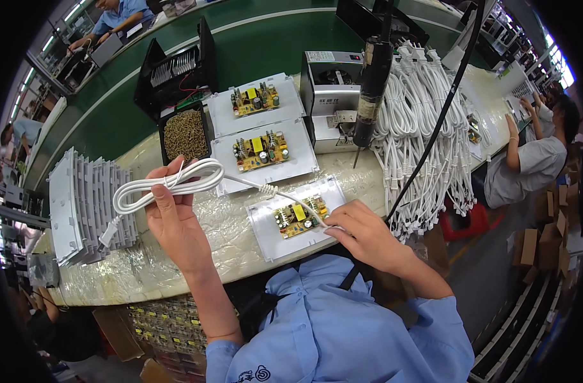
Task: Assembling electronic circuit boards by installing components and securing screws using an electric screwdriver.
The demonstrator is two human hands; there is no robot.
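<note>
A coiled white power cord (pixel 199 177) lies across my left hand (pixel 171 207), its fingers closed round the bundle and the plug hanging down on the left. From the coil the cord runs right, past a ribbed strain relief, to my right hand (pixel 362 231), which pinches its end. Below that stretch of cord, a yellow circuit board (pixel 290 223) sits on a white plastic panel (pixel 266 246). Behind it are two more panels, each bearing a circuit board (pixel 261 152) and another circuit board (pixel 256 101). My right fingertips hide the cord's tip.
Stacked white panels (pixel 81 210) stand at the left. A black tray of screws (pixel 185 134) sits behind my left hand. A hanging electric screwdriver (pixel 371 89) comes down beside a silver machine (pixel 333 108). Many bundled white cords (pixel 419 127) fill the right side. Co-workers sit nearby.
</note>
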